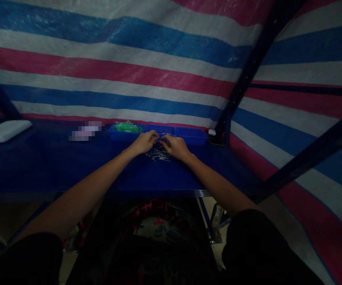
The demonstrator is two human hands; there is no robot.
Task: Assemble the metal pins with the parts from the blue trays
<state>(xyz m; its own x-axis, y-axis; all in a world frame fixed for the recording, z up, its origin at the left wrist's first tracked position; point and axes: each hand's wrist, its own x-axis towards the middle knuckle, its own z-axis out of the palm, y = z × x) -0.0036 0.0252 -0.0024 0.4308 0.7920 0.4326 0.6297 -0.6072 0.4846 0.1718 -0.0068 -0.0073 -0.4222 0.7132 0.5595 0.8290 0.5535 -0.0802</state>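
Both of my hands meet over a pile of thin shiny metal pins on the blue table. The pins look like screws or rivets, too small to tell which. My left hand is closed, fingertips pinched together at the pile's upper edge. Facing it, my right hand is also closed in a pinch, its fingertips almost touching the left ones. A thin bright sliver shows between the fingertips, but what each hand grips is too small to make out. Right behind my hands stands the middle blue bin.
A blue bin with green plastic bags stands left of the middle one, and another blue bin stands right. A white case lies far left on the blue table. A dark metal post rises at the right.
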